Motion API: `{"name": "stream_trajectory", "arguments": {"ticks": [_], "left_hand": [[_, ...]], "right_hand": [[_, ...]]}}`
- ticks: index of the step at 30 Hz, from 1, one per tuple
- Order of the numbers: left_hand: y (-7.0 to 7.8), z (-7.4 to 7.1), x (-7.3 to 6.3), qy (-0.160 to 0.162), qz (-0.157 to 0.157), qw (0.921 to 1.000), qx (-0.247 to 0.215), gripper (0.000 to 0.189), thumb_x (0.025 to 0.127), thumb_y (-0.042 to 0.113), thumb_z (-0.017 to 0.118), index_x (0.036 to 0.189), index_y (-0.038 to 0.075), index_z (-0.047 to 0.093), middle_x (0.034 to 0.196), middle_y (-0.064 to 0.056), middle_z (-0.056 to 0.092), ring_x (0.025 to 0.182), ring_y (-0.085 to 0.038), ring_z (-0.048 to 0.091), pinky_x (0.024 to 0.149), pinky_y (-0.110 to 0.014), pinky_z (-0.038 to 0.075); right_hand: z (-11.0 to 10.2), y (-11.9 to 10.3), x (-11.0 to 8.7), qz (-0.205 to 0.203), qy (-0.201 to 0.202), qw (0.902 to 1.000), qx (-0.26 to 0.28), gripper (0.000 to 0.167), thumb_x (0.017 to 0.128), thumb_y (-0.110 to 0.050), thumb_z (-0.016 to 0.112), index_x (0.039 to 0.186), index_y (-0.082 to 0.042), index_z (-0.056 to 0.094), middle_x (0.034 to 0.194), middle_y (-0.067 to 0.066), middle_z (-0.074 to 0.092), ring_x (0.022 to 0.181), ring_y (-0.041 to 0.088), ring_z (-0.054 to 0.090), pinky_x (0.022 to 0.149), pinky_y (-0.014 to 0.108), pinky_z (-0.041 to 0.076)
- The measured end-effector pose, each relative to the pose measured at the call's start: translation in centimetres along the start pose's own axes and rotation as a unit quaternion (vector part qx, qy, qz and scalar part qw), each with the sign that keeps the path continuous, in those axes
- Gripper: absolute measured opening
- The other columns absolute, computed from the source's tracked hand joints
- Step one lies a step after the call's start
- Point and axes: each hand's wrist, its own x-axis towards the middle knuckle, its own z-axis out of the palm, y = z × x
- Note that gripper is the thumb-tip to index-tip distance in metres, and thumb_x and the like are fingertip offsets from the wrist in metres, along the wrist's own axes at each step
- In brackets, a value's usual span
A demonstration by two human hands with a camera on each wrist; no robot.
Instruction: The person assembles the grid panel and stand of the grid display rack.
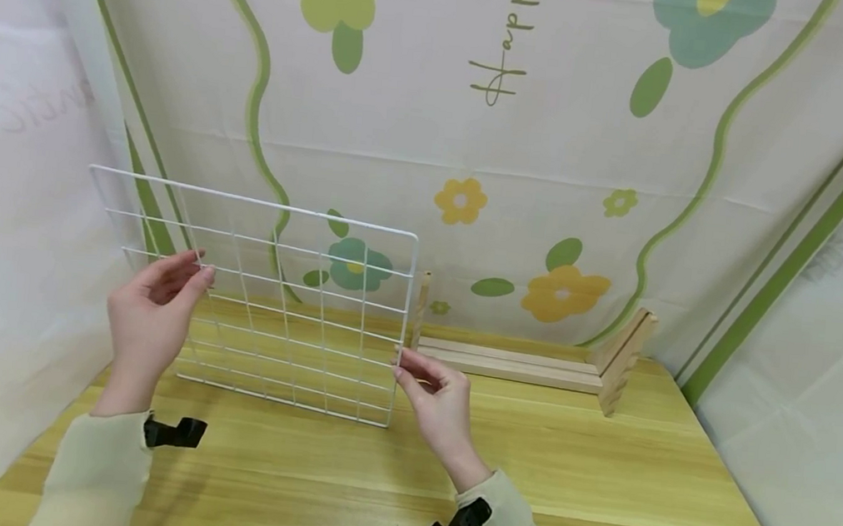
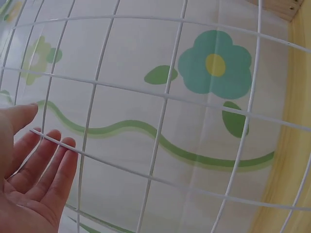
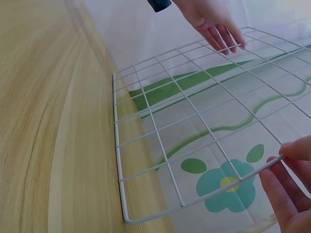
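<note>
A white wire grid panel (image 1: pixel 304 319) stands tilted on the wood-grain table, its lower edge at or close to the tabletop. On the panel's left part, my left hand (image 1: pixel 154 306) holds the wires between thumb and fingers; some fingers show behind a wire in the left wrist view. My right hand (image 1: pixel 442 407) pinches the right side wire about halfway up, and the right wrist view shows thumb and fingertips (image 3: pixel 279 187) on that edge. Behind the right hand is a wooden stand (image 1: pixel 518 365) with a low base and an upright at each end.
The wood-grain table (image 1: pixel 523 472) runs to a white cloth backdrop (image 1: pixel 536 156) printed with flowers and green wavy lines. Cloth walls (image 1: pixel 13 202) close off the left and right sides. Each wrist carries a black camera mount (image 1: pixel 175 432).
</note>
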Motion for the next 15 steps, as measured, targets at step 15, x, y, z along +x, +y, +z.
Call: {"name": "stream_trajectory", "arguments": {"ticks": [15], "left_hand": [[-1.2, 0.0, 1.0, 0.022, -0.038, 0.9813, -0.187, 0.032, 0.075, -0.006, 0.088, 0.104, -0.007, 0.076, 0.095, -0.002, 0.077, 0.076, -0.009, 0.071, 0.07, -0.015, 0.056]], "right_hand": [[-0.3, 3.5, 0.4, -0.004, -0.001, 1.0, 0.008, 0.021, 0.089, 0.001, 0.078, 0.11, -0.004, 0.078, 0.103, 0.015, 0.075, 0.091, 0.026, 0.073, 0.075, 0.028, 0.06]]}}
